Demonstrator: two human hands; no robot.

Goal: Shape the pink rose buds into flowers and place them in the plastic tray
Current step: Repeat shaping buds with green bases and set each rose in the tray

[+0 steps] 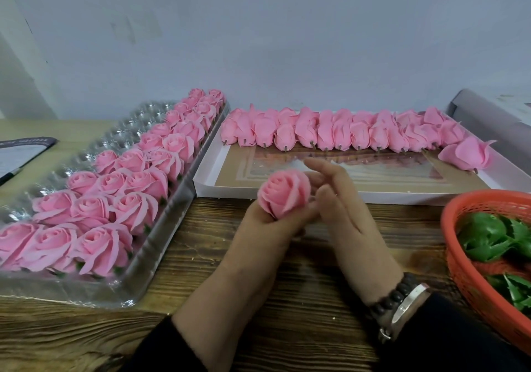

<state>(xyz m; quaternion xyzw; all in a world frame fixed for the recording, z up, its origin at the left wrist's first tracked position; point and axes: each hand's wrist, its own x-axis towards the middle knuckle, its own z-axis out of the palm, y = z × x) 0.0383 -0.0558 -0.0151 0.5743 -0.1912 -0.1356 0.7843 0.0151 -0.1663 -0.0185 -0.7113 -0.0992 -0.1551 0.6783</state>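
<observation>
- Far left: a dark-edged paper sheet lies on the tabletop, partly cut off by the frame.
- Left: plastic tray, clear, with moulded cups. Finished flowers fill its rows nearest the centre, faces up. The cups along its far-left side are bare.
- Centre: rose bud held above the tabletop, in front of the box. Partly shaped, outer petals wrapped round. Its face is turned up and a little left, toward the camera. Its long axis runs from the base, down in the fingers, up to the petal tips, close to upright.
- Left hand: grip curled round the base of the bud from below, pinching it. Stem end hidden in the fingers.
- Right hand: fingers straight and spread, touching the bud's right side near the base. Holds nothing itself, as far as I can tell.
- Key relation: the tray lies left of and slightly nearer than the bud. The left hand is the nearer one and already has the bud. Judgement: the placing move goes leftward, base down.
- Centre-right: white shallow box, unshaped buds in a row along its far edge, stems pointing toward the person.
- Right: orange basket with green leaf pieces.
</observation>
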